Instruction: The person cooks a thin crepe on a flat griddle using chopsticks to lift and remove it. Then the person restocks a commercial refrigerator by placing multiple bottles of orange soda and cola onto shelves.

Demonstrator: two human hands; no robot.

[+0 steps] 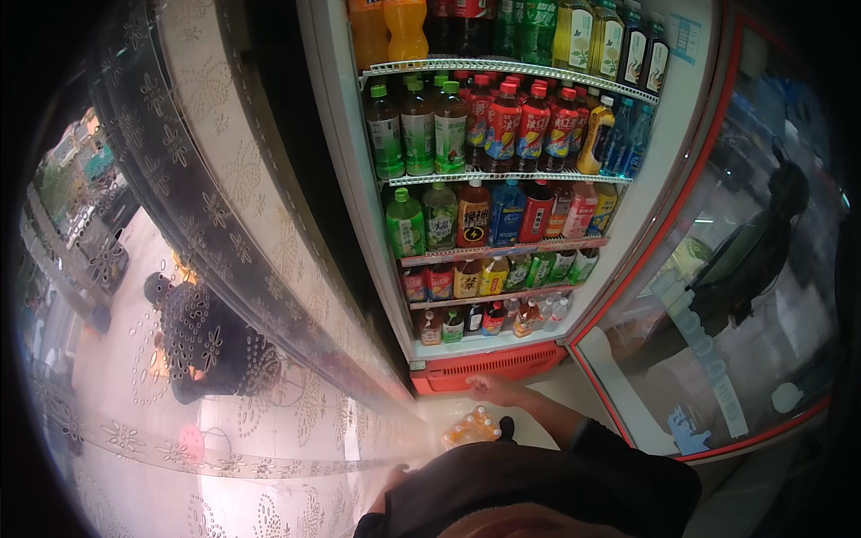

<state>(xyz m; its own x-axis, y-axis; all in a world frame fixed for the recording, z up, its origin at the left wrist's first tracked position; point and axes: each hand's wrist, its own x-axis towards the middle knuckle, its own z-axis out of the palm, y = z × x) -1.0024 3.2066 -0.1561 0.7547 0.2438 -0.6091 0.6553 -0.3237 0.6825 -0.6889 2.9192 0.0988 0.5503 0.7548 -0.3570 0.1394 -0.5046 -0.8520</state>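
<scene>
An upright drinks fridge with a red base panel [494,367] stands before me, its glass door [733,269] swung out to the right. Wire shelves [511,176] carry rows of green-capped, red-labelled and other plastic bottles. My right hand [496,390] hangs in front of the base panel, holding nothing that I can see, its fingers partly extended. Below it, a group of orange drink bottles with white caps [473,428] stands on the floor beside my dark shoe [506,428]. My left hand [397,476] is low beside my body, partly hidden by my dark clothing; its grasp does not show.
A patterned translucent curtain [269,282] hangs along the left of the fridge. Through it, a person in dark clothing [208,336] appears low down on a pale floor. The open door's red-edged frame reaches down close to my right arm.
</scene>
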